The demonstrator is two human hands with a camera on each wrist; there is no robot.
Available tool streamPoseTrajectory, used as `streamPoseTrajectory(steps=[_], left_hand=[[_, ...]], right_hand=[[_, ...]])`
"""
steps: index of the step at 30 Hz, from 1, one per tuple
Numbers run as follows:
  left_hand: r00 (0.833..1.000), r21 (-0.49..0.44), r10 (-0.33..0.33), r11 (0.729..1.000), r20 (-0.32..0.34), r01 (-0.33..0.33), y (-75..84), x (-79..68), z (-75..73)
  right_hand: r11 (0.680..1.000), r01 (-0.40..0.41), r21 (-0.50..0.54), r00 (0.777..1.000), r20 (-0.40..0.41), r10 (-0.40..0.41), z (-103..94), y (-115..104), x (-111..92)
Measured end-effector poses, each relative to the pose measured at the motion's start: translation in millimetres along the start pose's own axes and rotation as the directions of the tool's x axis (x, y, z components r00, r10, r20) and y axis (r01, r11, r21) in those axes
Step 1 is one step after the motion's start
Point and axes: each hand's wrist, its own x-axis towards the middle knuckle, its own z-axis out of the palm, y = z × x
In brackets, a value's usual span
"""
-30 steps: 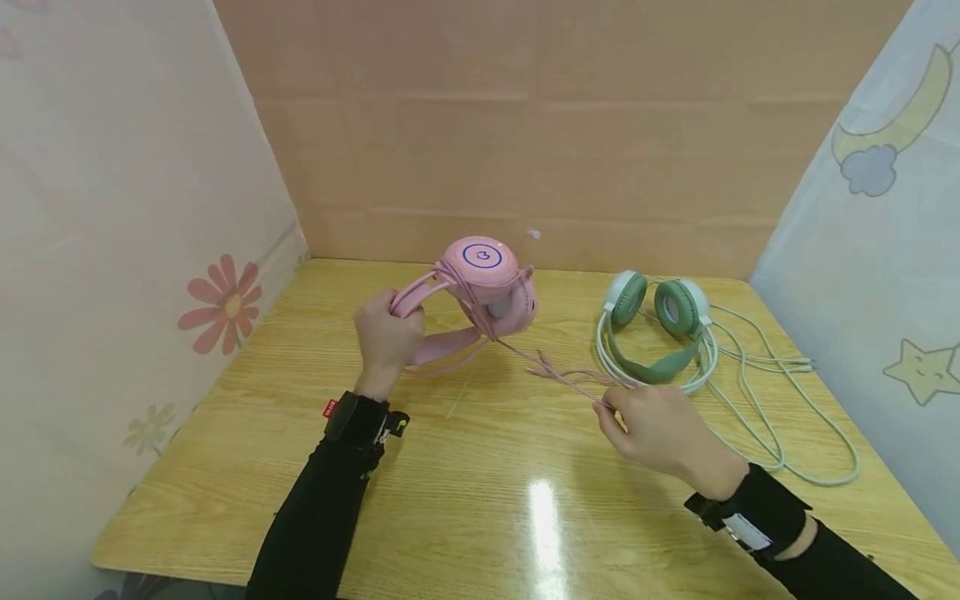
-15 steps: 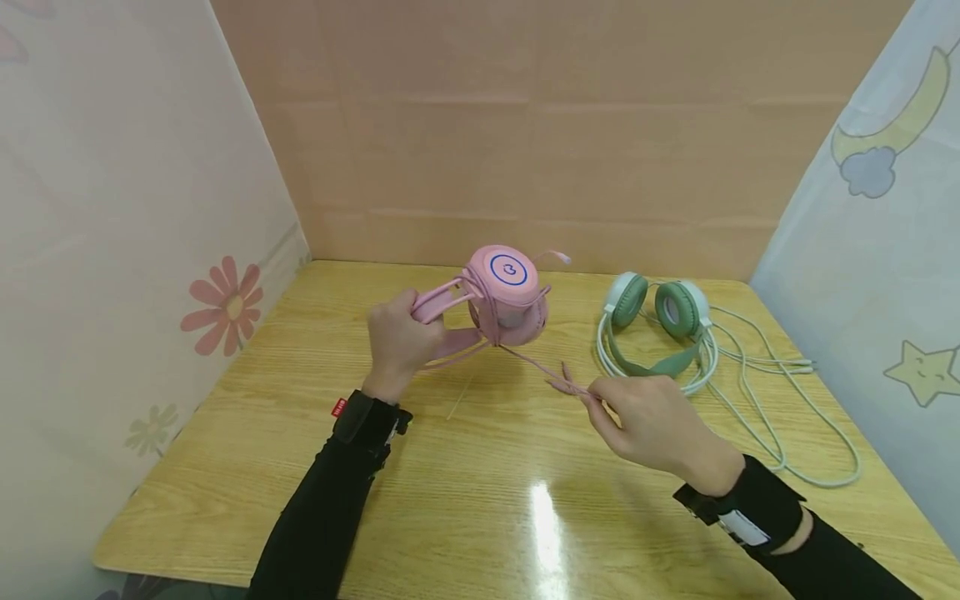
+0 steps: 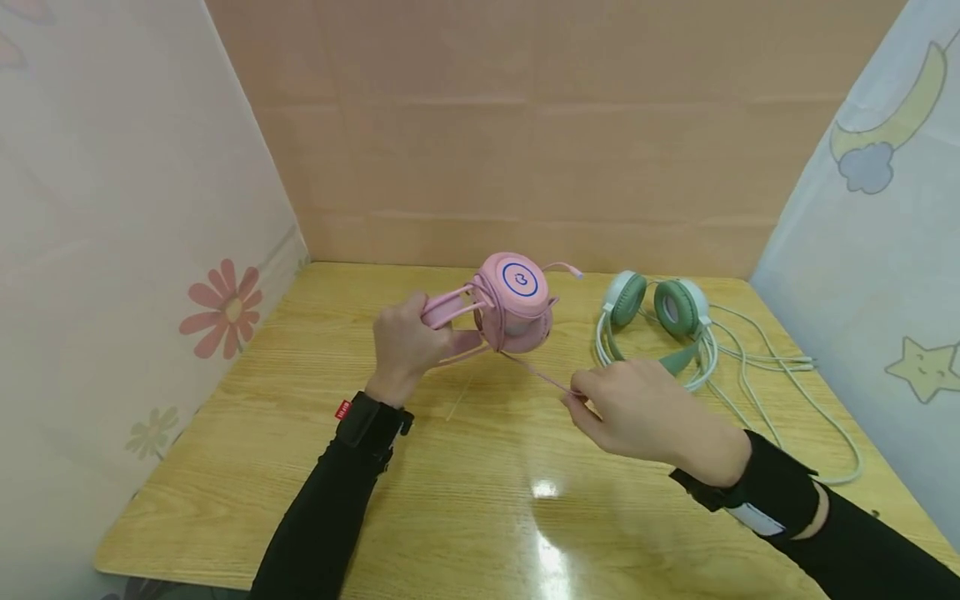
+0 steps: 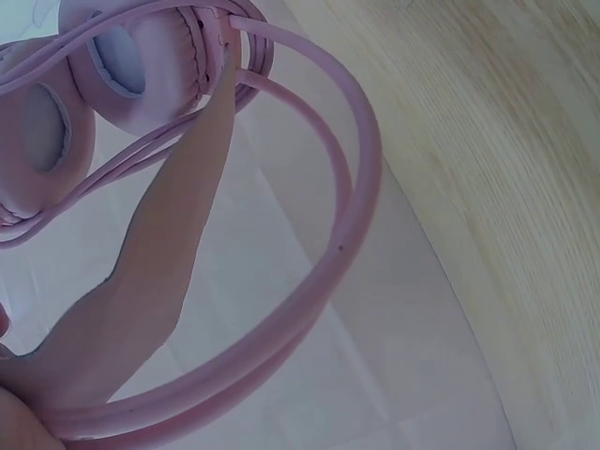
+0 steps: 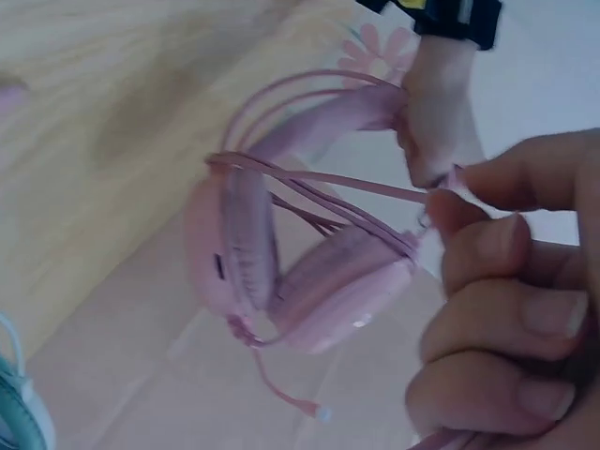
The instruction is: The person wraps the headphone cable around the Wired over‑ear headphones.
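Observation:
Pink headphones [image 3: 517, 292] are held up over the table by my left hand [image 3: 405, 342], which grips them by the headband [image 4: 178, 216]. Pink cable [image 5: 356, 187] is wound around both ear cups [image 4: 150, 66]. A short pink lead [image 5: 286, 396] with a pale tip sticks out from one cup. Between thumb and forefinger my right hand [image 3: 637, 408] pinches the free cable, pulled straight from the cups. In the right wrist view its other fingers [image 5: 497, 319] are curled, and more pink cable shows under them.
Green and white headphones [image 3: 678, 308] lie at the right of the wooden table [image 3: 225, 492], partly behind my right hand. Their pale green cable [image 3: 832, 417] spreads toward the right edge. A brown panel [image 3: 525, 125] stands behind, with patterned cloth on both sides.
Both hands have come closer together. My left hand and the pink headphones moved right and slightly down; my right hand moved left along the cable, whose loose ends have gone out of sight in the head view.

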Motion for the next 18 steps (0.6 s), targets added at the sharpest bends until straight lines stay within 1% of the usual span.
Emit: streamPoseTrajectory(steps=[2,4,5,7,9,12,14,16,18], left_hand=[[1.000,0.006,0.014,1.000,0.002,-0.014,-1.6,0.7,-0.5],[1.000,0.002,0.021,1.000,-0.005,-0.021,-2.3,1.1,-1.0],[1.000,0.002,0.025,1.000,-0.011,-0.025,-2.1,1.1,-1.3],[0.999,0.004,0.040,0.999,-0.019,-0.040,-2.1,0.4,-0.9],[0.998,0.008,0.057,0.998,-0.022,-0.057,-0.8,-0.1,-1.0],[0.996,0.011,0.090,0.996,-0.010,-0.090,2.2,-1.1,-0.4],[0.995,0.009,0.103,0.995,0.000,-0.103,5.5,-1.3,0.0],[0.994,0.005,0.109,0.994,0.009,-0.109,7.7,-2.1,1.1],[0.994,0.006,0.107,0.994,0.017,-0.107,9.8,-2.9,1.7]], right_hand=[[0.998,-0.055,-0.018,0.997,0.045,0.056,-8.1,-1.6,5.8],[0.994,-0.102,-0.044,0.990,0.094,0.106,-15.1,-1.4,9.9],[0.992,-0.117,-0.053,0.985,0.118,0.123,-18.1,-0.9,11.4],[0.991,-0.117,-0.066,0.982,0.138,0.125,-22.0,1.4,14.8],[0.993,-0.101,-0.053,0.987,0.123,0.107,-24.1,4.4,18.9],[0.998,-0.058,-0.028,0.997,0.059,0.059,-24.2,10.4,27.6],[0.999,-0.035,-0.009,0.999,0.023,0.035,-23.8,15.3,33.0],[1.000,-0.023,0.010,1.000,0.009,0.023,-23.4,19.8,37.7],[0.998,-0.025,0.064,0.999,0.025,0.024,-23.9,23.5,41.2]])
